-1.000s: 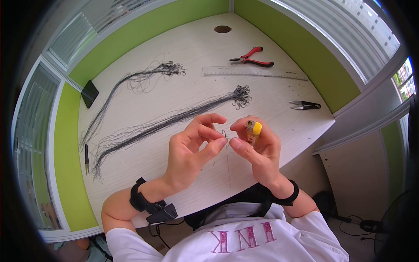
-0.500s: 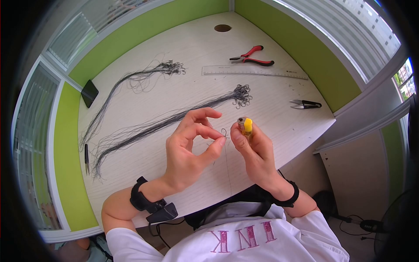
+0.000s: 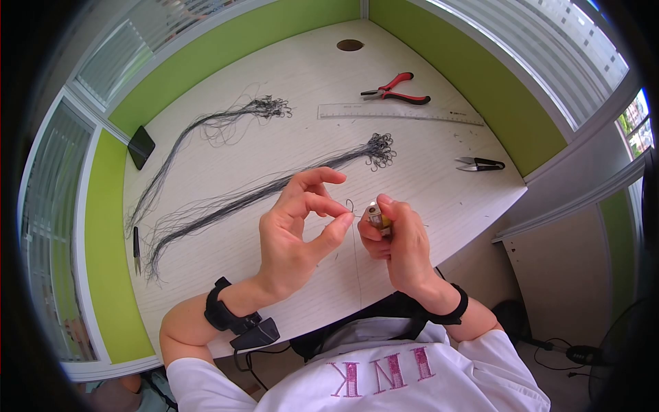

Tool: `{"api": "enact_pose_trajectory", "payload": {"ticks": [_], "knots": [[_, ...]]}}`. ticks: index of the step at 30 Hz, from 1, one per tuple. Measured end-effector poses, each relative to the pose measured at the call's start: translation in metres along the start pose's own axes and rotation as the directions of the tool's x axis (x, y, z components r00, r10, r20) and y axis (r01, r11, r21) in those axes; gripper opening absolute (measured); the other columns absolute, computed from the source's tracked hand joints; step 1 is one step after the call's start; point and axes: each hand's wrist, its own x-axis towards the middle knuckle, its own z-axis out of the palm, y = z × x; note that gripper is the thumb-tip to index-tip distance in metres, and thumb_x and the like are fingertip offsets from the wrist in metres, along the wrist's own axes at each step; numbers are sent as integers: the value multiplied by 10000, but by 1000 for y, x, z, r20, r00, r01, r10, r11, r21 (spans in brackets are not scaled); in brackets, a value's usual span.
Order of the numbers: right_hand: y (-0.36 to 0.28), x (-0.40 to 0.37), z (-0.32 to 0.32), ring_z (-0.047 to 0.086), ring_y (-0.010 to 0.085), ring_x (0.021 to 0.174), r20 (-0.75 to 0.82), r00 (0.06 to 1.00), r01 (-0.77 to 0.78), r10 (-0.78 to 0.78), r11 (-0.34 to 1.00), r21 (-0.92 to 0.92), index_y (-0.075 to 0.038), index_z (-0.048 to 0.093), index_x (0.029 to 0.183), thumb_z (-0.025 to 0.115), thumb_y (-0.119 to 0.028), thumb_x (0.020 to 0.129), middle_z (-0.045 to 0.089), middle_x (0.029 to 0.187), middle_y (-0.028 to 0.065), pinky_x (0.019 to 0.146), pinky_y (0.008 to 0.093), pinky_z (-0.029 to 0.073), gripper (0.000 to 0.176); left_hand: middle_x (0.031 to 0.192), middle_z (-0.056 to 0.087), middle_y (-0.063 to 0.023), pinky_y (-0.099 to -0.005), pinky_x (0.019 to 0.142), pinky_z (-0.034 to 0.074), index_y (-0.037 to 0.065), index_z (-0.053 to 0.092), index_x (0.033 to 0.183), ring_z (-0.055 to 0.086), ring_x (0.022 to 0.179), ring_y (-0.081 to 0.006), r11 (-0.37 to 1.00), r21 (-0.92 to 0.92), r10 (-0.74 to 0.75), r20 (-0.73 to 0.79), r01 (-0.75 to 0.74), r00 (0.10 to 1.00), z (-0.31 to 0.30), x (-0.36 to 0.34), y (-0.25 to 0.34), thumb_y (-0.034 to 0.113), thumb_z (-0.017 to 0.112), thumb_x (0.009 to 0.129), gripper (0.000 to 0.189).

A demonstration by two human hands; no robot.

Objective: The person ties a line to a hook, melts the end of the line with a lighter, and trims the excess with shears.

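Observation:
Between thumb and index finger, my left hand point(image 3: 295, 230) pinches a small dark hook point(image 3: 350, 205), its curve pointing up. A thin line hangs from the hook toward the table's front edge. My right hand point(image 3: 403, 244) is wrapped round a yellow lighter point(image 3: 379, 218), with the thumb on top and a small bright spot at its metal end. The lighter's end is just right of the hook, a small gap apart. Behind my hands lies a bundle of hooks point(image 3: 379, 150) with long dark lines running left.
Another hook bundle point(image 3: 269, 107) lies farther back. Red-handled pliers point(image 3: 398, 90), a clear ruler point(image 3: 398, 114) and black snips point(image 3: 480, 164) are at the back right. A dark phone-like object point(image 3: 141, 147) and a black-handled tool point(image 3: 136, 248) are at the left. Green partitions point(image 3: 467, 82) border the table.
My right hand has turned the lighter and moved its thumb to the top, and a bright spot now shows there. My left hand has shifted very slightly left with the hook.

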Motion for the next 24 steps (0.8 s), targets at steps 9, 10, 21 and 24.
{"api": "enact_pose_trajectory", "payload": {"ticks": [9,10,21,24], "knots": [[-1,1,2,232,61,489,27,999,-34,36,996,-84,-95,365,612,338,-366,911,330,546,-32,456,237,189,404,1165,497,-92,-261,832,367,27,629,800,428,897,-113,1000,0,5,21,-5,1000,0,0,1,-5,650,737,74],[-3,1,3,235,62,494,-6,999,-42,42,994,-105,-86,394,620,332,-414,912,332,545,-33,463,235,189,443,1165,496,-92,-260,830,369,28,630,802,427,899,-112,1000,-4,8,23,-8,1000,0,0,0,-3,650,739,73],[4,1,0,428,38,686,22,936,352,-352,935,-35,-5,571,895,608,-81,850,538,803,2,580,198,343,95,1168,495,-88,-256,825,369,29,634,809,424,904,-111,999,-42,-32,16,32,999,0,0,1,5,648,752,63],[9,5,-6,429,48,681,93,879,472,-468,826,-309,-6,548,925,582,-65,861,535,782,14,566,204,344,93,1170,497,-91,-251,806,379,25,635,802,430,888,-113,999,-19,-27,10,27,1000,0,0,0,0,644,748,60]]}}
